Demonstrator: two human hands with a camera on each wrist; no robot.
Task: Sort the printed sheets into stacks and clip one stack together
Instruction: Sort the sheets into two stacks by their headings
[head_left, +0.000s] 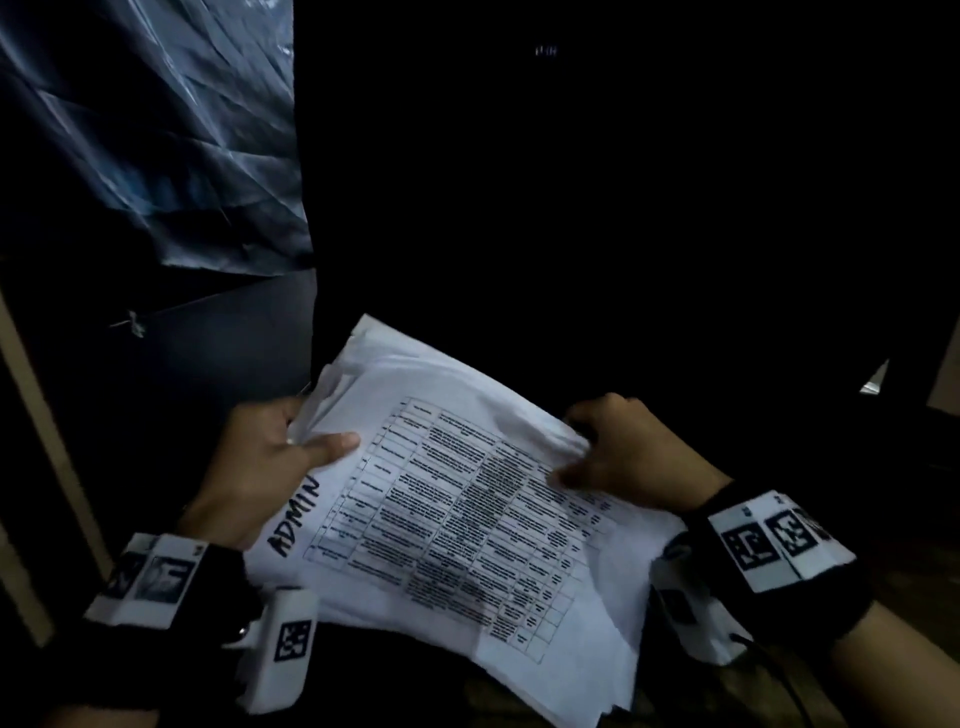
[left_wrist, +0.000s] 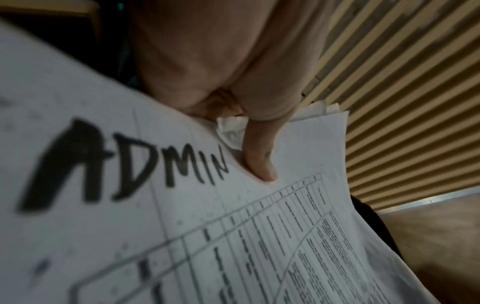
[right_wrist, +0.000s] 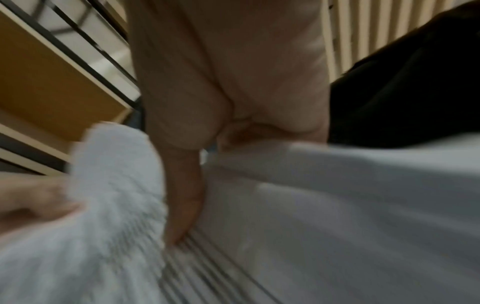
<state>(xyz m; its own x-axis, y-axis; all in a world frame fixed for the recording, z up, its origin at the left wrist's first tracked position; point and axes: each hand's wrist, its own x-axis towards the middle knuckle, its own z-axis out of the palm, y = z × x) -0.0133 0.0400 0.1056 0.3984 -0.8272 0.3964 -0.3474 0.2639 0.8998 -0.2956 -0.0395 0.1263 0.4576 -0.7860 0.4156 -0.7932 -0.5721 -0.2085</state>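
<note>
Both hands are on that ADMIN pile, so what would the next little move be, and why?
Probably square the pile: its far sheets are fanned and crumpled. The left hand pins one side with its thumb, the right hand pinches the other edge. No clip shows.

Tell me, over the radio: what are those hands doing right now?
Left hand and right hand both grip the white printed paper stack marked ADMIN. No clip visible. Nothing in the way.

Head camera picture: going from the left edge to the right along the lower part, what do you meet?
Left wrist band with printed markers → left hand gripping the sheets' edge → handwritten word ADMIN → printed table on the top sheet → right hand gripping the opposite edge → right wrist band with markers.
</note>
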